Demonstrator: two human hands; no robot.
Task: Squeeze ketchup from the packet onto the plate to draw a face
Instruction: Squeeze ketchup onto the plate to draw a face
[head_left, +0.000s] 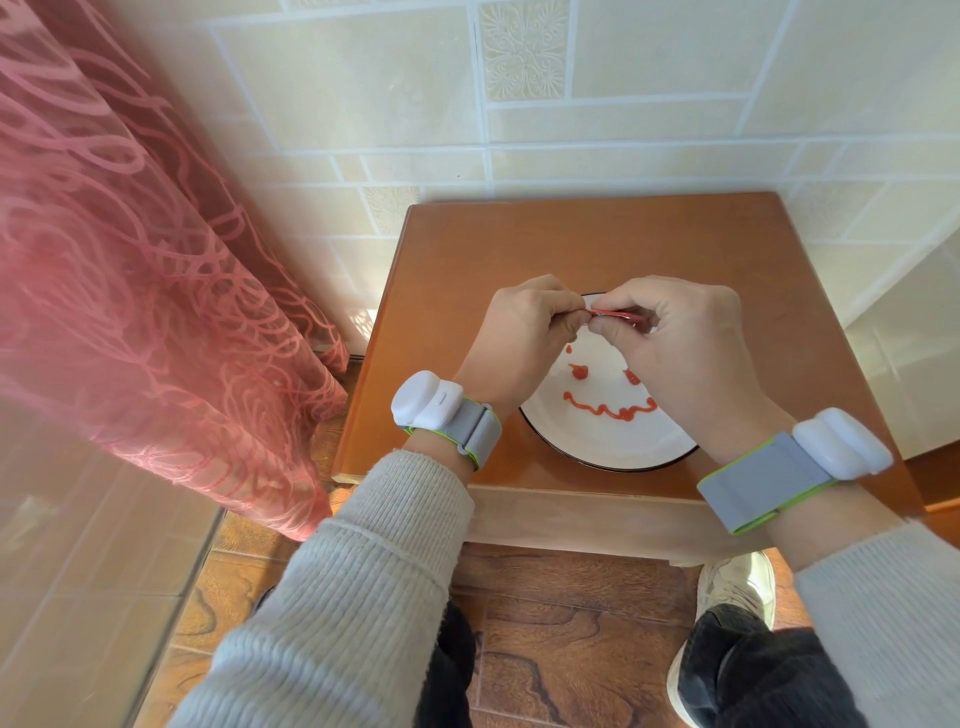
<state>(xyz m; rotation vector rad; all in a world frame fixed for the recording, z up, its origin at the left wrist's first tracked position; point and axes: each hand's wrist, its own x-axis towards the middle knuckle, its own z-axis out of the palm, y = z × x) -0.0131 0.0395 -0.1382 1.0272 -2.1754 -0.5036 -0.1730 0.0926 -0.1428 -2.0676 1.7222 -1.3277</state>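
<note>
A white plate (597, 441) with a dark rim sits on a small wooden table (467, 291). On it lies a ketchup face: a left eye blob (578, 372), a right eye blob (632, 376) and a wavy mouth line (608, 409). A small drip (570, 349) hangs above the left eye. Both hands hover over the plate's far half. My left hand (519, 343) and my right hand (685, 353) pinch a small red ketchup packet (615, 313) between their fingertips. Most of the packet is hidden by the fingers.
A pink patterned curtain (156, 270) hangs at the left, close to the table's left edge. A tiled wall (571, 104) stands behind the table. Below the table's near edge are wood-pattern floor tiles (571, 623), my knees and a white shoe (732, 582).
</note>
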